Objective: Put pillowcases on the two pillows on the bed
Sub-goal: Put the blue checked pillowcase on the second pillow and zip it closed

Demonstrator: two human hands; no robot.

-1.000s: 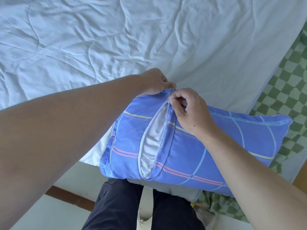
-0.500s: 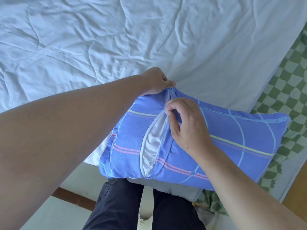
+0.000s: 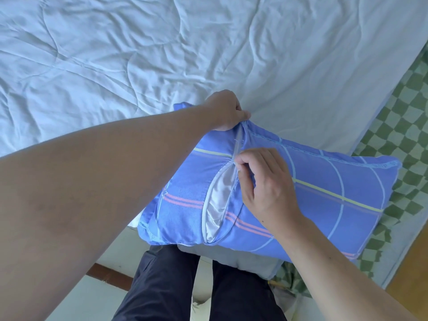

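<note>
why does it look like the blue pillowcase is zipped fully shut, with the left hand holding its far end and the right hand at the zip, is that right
Not fully shut. The head view shows the pillowcase zip closed only at the far end; nearer the person it gapes, with the white pillow showing through. The rest holds: the left hand grips the far end and the right hand pinches at the zip.

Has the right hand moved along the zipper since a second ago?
Yes. The right hand has slid down the pillowcase opening toward the person, away from the left hand holding the far end.
</note>
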